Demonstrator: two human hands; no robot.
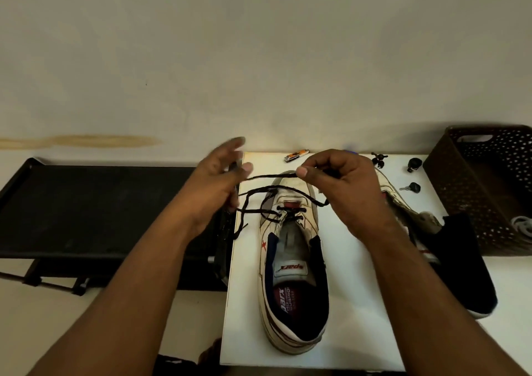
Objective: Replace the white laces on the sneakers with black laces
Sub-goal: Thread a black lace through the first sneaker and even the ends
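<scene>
Lacing underway, black lace through lowest eyelets only

Sneaker sits centre on white board, toe far, heel near. Black lace crosses the two lowest eyelet rows; upper eyelets bare. Right hand pinches one lace strand between thumb and forefinger, above the toe. Left hand is motion-blurred at the board's left edge, fingers spread and apart; strands run toward it but cannot tell if it grips any. Second sneaker lies right, mostly behind the right arm, dark cloth over its near part.

Risks, judged: loose strands left of the toe loop over each other, so a pull could knot them. Uneven pulling could leave one end too short for the top eyelets. Lace tip could fray and jam at an eyelet.

Hard to see: lace tips, left-hand contact, white laces not identifiable. Small dark items far right and orange tool at far edge unclear. Brown basket cut off right.
</scene>
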